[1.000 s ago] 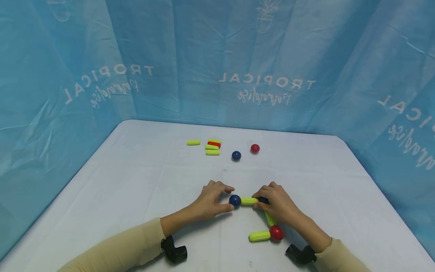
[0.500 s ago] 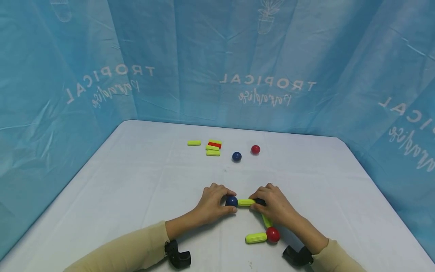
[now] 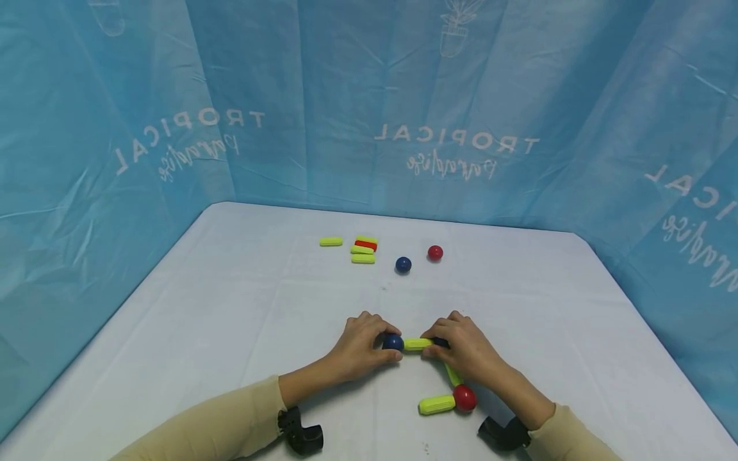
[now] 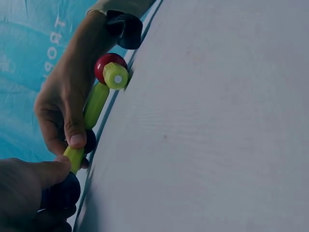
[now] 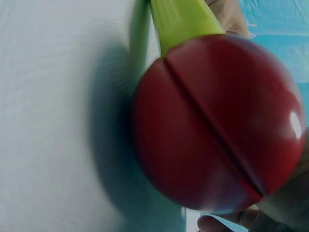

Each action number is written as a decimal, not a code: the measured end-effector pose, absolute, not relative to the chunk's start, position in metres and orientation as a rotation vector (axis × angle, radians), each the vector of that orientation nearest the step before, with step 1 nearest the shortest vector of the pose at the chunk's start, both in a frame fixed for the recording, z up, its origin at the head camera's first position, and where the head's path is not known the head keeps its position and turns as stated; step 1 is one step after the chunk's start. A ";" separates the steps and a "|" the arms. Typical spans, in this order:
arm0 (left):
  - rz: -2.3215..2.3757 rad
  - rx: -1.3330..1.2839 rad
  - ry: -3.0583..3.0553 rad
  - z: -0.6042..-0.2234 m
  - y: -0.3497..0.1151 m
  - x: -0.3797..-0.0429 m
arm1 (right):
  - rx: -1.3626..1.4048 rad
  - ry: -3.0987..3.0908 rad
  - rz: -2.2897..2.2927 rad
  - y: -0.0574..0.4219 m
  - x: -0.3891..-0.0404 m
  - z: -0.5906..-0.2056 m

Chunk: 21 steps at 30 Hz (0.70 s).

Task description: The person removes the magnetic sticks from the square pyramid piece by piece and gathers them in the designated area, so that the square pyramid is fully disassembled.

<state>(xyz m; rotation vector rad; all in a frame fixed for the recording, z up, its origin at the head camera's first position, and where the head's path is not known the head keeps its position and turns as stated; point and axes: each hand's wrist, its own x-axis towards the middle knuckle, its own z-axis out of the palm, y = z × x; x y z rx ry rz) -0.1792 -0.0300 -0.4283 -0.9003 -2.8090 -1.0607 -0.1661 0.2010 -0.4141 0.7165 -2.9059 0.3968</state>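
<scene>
My left hand (image 3: 362, 349) pinches a dark blue ball (image 3: 393, 342) between thumb and fingers. From that ball a yellow-green ribbed rod (image 3: 416, 344) runs right to a second blue ball (image 3: 441, 342), which my right hand (image 3: 464, 346) grips and mostly covers. Another yellow-green rod (image 3: 453, 374) leads from there toward a red ball (image 3: 464, 398). A further yellow-green rod (image 3: 436, 404) sticks out leftward from the red ball, its end face showing a pale round spot in the left wrist view. Close up in the right wrist view, the red ball (image 5: 217, 123) shows a seam.
Farther back on the white-covered table (image 3: 277, 307) lie a loose blue ball (image 3: 403, 264), a red ball (image 3: 435, 253), a single yellow-green rod (image 3: 331, 242) and a small group of rods (image 3: 362, 258), one of them red (image 3: 366, 245). A blue curtain (image 3: 323, 128) stands behind.
My left fingers have closed in around the blue ball. The joined balls and rods have shifted slightly left with both hands, mostly in the first half second.
</scene>
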 end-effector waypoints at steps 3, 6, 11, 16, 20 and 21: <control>-1.078 -0.923 -2.809 -0.427 -0.032 -0.179 | 0.726 -2.905 0.415 0.201 -0.165 -0.414; -1.085 -0.944 -2.804 -0.425 -0.034 -0.179 | 0.734 -2.896 0.431 0.201 -0.165 -0.414; -1.091 -0.973 -2.802 -0.423 -0.036 -0.183 | 0.758 -2.888 0.433 0.202 -0.166 -0.413; -1.146 -0.819 -2.822 -0.421 -0.042 -0.194 | 0.671 -2.920 0.448 0.211 -0.166 -0.411; -1.192 -0.713 -2.827 -0.417 -0.040 -0.212 | 0.626 -2.940 0.471 0.217 -0.166 -0.411; -1.200 -0.704 -2.824 -0.415 -0.037 -0.218 | 0.632 -2.941 0.471 0.218 -0.167 -0.411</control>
